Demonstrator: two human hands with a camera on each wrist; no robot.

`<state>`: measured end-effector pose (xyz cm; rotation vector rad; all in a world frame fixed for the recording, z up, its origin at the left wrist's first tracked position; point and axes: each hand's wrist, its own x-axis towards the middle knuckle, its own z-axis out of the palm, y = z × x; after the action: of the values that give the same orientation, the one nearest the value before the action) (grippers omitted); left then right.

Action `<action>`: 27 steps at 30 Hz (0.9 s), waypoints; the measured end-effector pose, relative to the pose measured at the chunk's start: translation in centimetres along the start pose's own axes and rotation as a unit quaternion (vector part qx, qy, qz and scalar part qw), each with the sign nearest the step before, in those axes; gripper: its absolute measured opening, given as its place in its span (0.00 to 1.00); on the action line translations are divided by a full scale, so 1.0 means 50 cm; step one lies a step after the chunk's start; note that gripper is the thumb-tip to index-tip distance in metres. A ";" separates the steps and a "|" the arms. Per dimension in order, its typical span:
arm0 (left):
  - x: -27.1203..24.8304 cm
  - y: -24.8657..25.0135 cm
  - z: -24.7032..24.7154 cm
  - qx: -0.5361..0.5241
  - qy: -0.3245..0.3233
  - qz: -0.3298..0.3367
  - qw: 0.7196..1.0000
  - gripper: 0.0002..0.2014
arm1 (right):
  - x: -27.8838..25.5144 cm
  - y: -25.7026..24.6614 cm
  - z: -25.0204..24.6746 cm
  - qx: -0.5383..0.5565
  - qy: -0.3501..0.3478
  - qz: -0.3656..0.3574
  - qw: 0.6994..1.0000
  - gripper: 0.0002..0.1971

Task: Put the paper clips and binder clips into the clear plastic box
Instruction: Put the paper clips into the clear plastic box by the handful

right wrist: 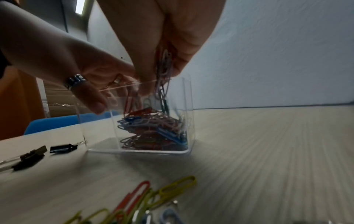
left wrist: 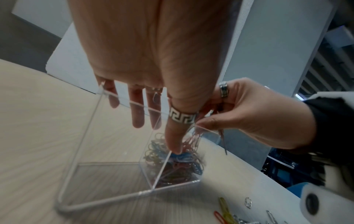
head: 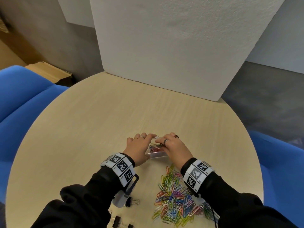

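The clear plastic box [head: 158, 155] stands on the round table with both hands over it. My left hand [head: 141, 145] holds the box: its fingers reach down over the far wall and its thumb [left wrist: 173, 141] reaches down at the divider. My right hand [head: 171, 145] pinches a bunch of paper clips [right wrist: 163, 68] that hangs into the box. Coloured paper clips [right wrist: 153, 128] fill one compartment; the other compartment [left wrist: 107, 174] looks bare. A loose pile of coloured paper clips [head: 174, 199] lies under my right forearm. Black binder clips [head: 130, 202] lie near my left forearm.
A large white foam board [head: 172, 55] stands upright at the table's far edge. Blue chairs [head: 21, 99] flank the table on both sides. More binder clips [head: 117, 219] sit at the near table edge. The wooden tabletop [head: 98, 120] stretches beyond the box.
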<state>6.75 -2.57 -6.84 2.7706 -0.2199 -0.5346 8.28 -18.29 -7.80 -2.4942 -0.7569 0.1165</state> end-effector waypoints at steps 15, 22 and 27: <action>0.000 -0.003 0.002 0.005 0.001 0.005 1.000 0.36 | -0.025 0.011 -0.039 -0.060 -0.073 0.009 0.996 0.19; -0.001 -0.003 0.002 -0.002 0.001 0.005 1.000 0.36 | -0.031 0.013 -0.022 -0.180 -0.060 -0.038 0.981 0.15; -0.001 0.000 0.000 -0.003 -0.003 0.001 1.000 0.36 | -0.026 0.012 0.012 -0.188 -0.045 -0.048 0.980 0.12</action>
<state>6.68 -2.56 -6.80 2.7637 -0.2231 -0.5407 7.34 -19.16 -8.69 -2.8159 -1.0172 0.0560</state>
